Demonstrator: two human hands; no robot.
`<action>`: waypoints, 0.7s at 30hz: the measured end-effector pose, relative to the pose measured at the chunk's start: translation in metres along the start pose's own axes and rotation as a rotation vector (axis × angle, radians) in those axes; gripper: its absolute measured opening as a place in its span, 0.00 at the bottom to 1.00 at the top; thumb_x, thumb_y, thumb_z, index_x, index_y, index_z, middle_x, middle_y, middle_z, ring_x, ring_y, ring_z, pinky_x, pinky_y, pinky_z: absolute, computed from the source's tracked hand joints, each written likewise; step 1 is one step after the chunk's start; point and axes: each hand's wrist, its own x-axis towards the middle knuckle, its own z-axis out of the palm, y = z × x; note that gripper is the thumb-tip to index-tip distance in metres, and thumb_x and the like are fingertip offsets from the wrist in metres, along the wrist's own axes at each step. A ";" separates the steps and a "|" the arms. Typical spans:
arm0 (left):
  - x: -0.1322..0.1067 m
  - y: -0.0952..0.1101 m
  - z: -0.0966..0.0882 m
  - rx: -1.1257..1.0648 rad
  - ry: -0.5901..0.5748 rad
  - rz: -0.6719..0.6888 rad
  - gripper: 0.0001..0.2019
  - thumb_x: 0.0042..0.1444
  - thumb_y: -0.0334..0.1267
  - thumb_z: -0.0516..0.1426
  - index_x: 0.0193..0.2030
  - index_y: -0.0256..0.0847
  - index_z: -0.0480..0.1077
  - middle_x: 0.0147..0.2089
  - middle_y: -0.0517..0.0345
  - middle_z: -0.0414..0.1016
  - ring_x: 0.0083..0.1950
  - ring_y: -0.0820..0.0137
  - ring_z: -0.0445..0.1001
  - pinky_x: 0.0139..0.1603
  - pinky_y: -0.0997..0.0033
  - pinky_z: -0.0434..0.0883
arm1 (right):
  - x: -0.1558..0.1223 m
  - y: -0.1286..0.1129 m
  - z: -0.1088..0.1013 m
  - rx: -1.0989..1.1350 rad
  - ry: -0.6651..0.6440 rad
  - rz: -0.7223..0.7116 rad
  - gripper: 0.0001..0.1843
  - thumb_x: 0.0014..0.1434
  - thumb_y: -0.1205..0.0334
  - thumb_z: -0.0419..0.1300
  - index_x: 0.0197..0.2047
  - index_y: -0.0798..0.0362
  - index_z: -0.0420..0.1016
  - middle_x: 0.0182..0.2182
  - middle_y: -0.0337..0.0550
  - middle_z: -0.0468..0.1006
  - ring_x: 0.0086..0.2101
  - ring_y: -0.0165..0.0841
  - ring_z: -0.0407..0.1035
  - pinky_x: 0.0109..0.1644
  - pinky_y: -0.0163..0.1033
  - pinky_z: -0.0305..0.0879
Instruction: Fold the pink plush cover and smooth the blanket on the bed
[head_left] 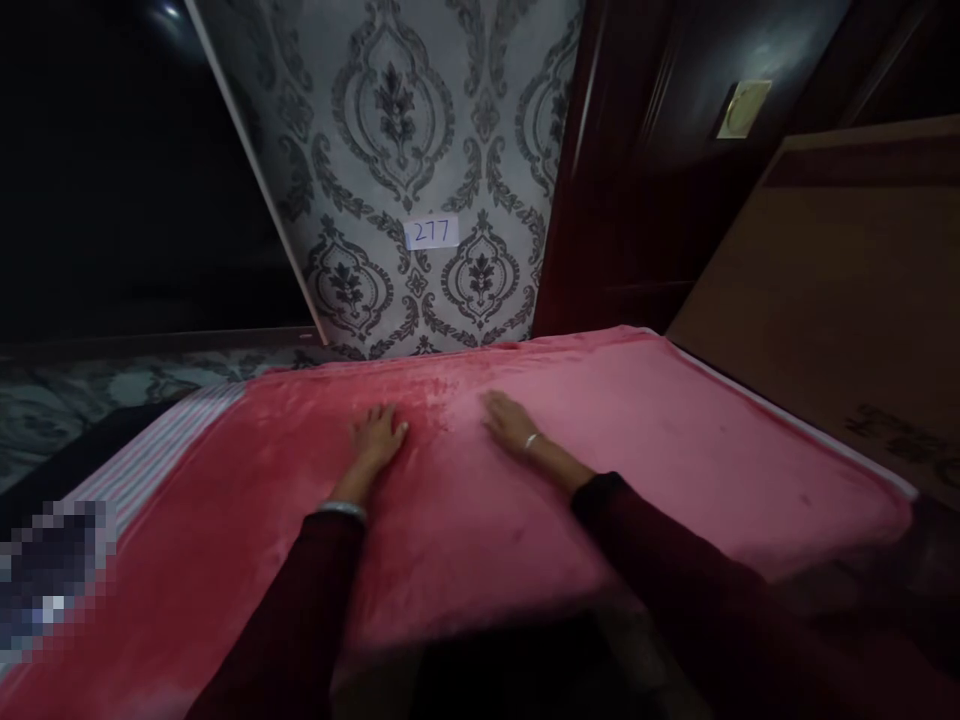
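Note:
A pink-red plush cloth (660,440) lies spread over a flat surface in front of me. My left hand (379,437) rests on its darker red part, palm down with the fingers spread. To the right, my right hand (511,422) lies flat on the paler pink part, its fingers stretched forward and slightly blurred. Neither hand holds anything. Around the hands the cloth looks mostly smooth, with small ripples along its far edge.
Striped fabric (184,430) shows at the cloth's left edge. A large dark screen (142,180) stands at the back left. Patterned wallpaper (405,120) bears a paper label (432,232) reading 277. A cardboard box (847,270) borders the right side. A pixelated patch covers the lower left.

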 end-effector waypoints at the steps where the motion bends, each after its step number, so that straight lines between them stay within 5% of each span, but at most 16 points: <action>1: 0.003 0.002 0.007 0.037 0.005 -0.025 0.31 0.70 0.45 0.48 0.75 0.33 0.61 0.79 0.34 0.55 0.79 0.46 0.55 0.75 0.35 0.56 | 0.013 -0.021 0.007 0.007 -0.021 -0.107 0.33 0.76 0.52 0.46 0.79 0.53 0.55 0.77 0.55 0.52 0.74 0.48 0.49 0.75 0.58 0.53; 4: 0.008 -0.003 0.025 0.136 0.018 -0.031 0.31 0.72 0.47 0.44 0.76 0.35 0.60 0.80 0.36 0.53 0.80 0.46 0.52 0.74 0.30 0.54 | 0.044 -0.057 0.024 0.020 -0.065 -0.253 0.31 0.75 0.47 0.49 0.78 0.41 0.58 0.77 0.42 0.53 0.74 0.48 0.49 0.75 0.60 0.51; 8: 0.013 -0.014 0.035 0.200 0.032 -0.014 0.31 0.71 0.47 0.42 0.76 0.38 0.60 0.80 0.39 0.54 0.80 0.48 0.53 0.73 0.32 0.58 | 0.077 -0.027 0.023 0.000 -0.110 -0.309 0.32 0.75 0.44 0.49 0.77 0.40 0.58 0.77 0.40 0.53 0.75 0.47 0.45 0.77 0.60 0.44; 14: 0.022 -0.022 0.045 0.202 0.052 -0.030 0.32 0.71 0.46 0.42 0.76 0.38 0.60 0.80 0.40 0.53 0.80 0.48 0.53 0.74 0.33 0.56 | 0.102 0.135 -0.008 -0.075 -0.097 0.096 0.33 0.75 0.49 0.45 0.79 0.44 0.54 0.78 0.46 0.46 0.76 0.46 0.41 0.76 0.63 0.42; 21: 0.030 -0.040 0.051 0.155 0.051 -0.043 0.34 0.66 0.47 0.44 0.76 0.40 0.61 0.79 0.44 0.56 0.80 0.49 0.53 0.74 0.34 0.57 | 0.058 0.335 -0.028 -0.146 -0.018 0.527 0.33 0.75 0.47 0.41 0.80 0.41 0.52 0.78 0.44 0.48 0.75 0.47 0.45 0.75 0.67 0.44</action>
